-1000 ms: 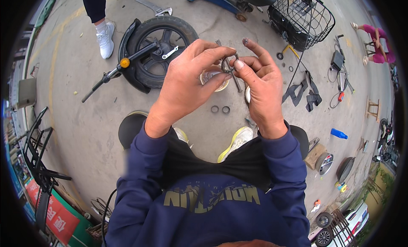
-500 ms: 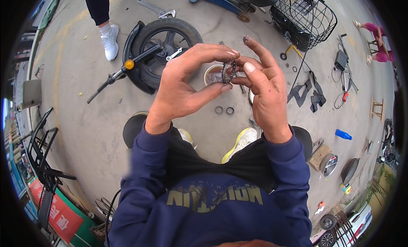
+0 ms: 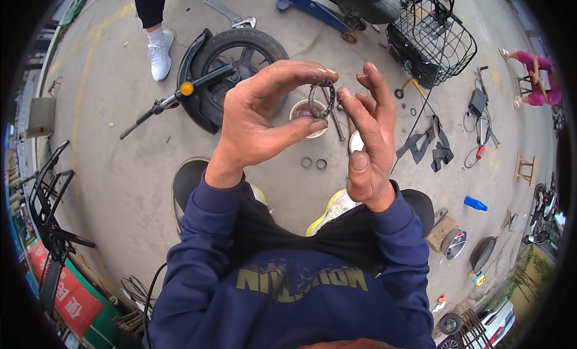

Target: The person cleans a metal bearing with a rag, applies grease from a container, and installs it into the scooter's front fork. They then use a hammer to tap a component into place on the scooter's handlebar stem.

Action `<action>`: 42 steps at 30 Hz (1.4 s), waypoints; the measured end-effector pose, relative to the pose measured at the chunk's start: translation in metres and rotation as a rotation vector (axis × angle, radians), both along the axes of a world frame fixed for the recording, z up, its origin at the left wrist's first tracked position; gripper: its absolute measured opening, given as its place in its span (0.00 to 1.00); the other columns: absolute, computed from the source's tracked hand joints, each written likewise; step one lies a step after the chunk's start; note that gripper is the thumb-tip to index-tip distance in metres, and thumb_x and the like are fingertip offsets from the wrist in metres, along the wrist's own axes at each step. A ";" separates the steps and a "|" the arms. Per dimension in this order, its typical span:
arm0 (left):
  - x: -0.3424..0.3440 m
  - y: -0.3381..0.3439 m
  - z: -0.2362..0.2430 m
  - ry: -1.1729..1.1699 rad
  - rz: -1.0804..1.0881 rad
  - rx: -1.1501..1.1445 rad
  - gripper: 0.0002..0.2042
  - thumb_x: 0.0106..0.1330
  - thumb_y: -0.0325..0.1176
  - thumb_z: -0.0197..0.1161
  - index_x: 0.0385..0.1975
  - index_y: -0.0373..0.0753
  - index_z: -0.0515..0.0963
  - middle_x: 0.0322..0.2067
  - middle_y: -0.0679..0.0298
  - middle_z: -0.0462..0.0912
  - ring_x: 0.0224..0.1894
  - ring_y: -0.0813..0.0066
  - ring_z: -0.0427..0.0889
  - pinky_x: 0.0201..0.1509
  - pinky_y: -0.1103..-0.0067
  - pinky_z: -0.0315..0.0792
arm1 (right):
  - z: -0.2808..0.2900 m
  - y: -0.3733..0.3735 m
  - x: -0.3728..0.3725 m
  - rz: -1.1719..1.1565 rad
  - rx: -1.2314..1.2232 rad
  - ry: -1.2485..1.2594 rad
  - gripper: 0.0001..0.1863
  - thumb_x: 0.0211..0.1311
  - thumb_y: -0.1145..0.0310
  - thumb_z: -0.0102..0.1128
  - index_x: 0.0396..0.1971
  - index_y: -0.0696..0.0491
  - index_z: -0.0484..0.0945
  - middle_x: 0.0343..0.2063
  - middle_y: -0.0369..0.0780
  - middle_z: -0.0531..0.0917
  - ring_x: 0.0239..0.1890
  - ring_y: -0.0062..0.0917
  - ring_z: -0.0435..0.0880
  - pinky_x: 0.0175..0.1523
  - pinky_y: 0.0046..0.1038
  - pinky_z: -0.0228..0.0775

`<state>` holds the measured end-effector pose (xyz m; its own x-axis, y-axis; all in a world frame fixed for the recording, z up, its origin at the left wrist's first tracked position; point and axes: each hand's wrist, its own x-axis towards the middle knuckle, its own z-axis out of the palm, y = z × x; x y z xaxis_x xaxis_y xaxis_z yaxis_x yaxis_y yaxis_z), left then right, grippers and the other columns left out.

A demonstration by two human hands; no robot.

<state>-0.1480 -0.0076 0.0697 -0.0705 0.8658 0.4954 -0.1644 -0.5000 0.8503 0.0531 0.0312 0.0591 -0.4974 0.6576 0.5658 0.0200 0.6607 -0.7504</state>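
Observation:
My left hand (image 3: 246,121) pinches a dark, greasy bearing ring (image 3: 312,103) on edge between thumb and forefinger; small balls seem to line it. Just right of the ring, my right hand (image 3: 374,130) is raised with its fingers bent and apart, holding nothing I can see. Its forefinger tip is close to the ring, apparently not touching. Dark grease marks the fingertips. Below and behind the ring, a round tub (image 3: 293,113) with brownish contents stands on the ground, partly hidden. Two small metal rings (image 3: 314,163) lie between my feet.
A black wheel (image 3: 273,48) with a fork and orange reflector (image 3: 187,88) lies ahead left, beside an adjustable wrench (image 3: 231,14). Someone's white shoe (image 3: 160,56) is near it. A wire basket (image 3: 433,39), blue jack (image 3: 312,9), black straps (image 3: 433,146) and blue bottle (image 3: 475,203) are around.
My right hand has come off the bearing ring and moved slightly right, its fingers now more upright. The left hand keeps hold of the ring, which is turned to show its opening more.

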 end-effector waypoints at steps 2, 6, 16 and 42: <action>-0.002 -0.001 0.001 0.038 0.009 -0.002 0.28 0.51 0.14 0.73 0.56 0.27 0.76 0.54 0.50 0.81 0.59 0.57 0.81 0.66 0.63 0.74 | -0.001 -0.001 0.000 0.011 0.018 -0.020 0.34 0.71 0.41 0.48 0.66 0.50 0.76 0.73 0.56 0.57 0.70 0.49 0.65 0.67 0.47 0.62; -0.003 -0.004 0.003 0.037 0.033 -0.005 0.29 0.51 0.14 0.72 0.56 0.27 0.75 0.53 0.48 0.81 0.58 0.55 0.81 0.63 0.61 0.76 | -0.003 -0.002 -0.003 -0.006 0.050 -0.045 0.32 0.71 0.43 0.49 0.65 0.48 0.78 0.72 0.57 0.59 0.70 0.50 0.66 0.68 0.46 0.61; -0.008 -0.003 0.002 0.043 0.043 0.043 0.29 0.51 0.11 0.71 0.57 0.27 0.75 0.54 0.46 0.81 0.57 0.54 0.82 0.63 0.62 0.77 | 0.003 0.004 0.006 -0.151 0.404 -0.201 0.37 0.68 0.34 0.51 0.62 0.47 0.81 0.69 0.58 0.64 0.65 0.50 0.70 0.66 0.43 0.66; -0.003 -0.001 0.000 0.176 0.027 0.040 0.28 0.47 0.09 0.72 0.52 0.29 0.78 0.54 0.48 0.81 0.57 0.54 0.82 0.63 0.61 0.78 | 0.006 0.006 0.006 -0.044 0.196 -0.119 0.44 0.63 0.24 0.46 0.59 0.47 0.83 0.70 0.57 0.64 0.66 0.50 0.69 0.65 0.44 0.66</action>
<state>-0.1509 -0.0086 0.0693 -0.0032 0.8441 0.5361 -0.0009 -0.5361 0.8441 0.0592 0.0375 0.0650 -0.5413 0.5636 0.6239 0.1325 0.7900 -0.5986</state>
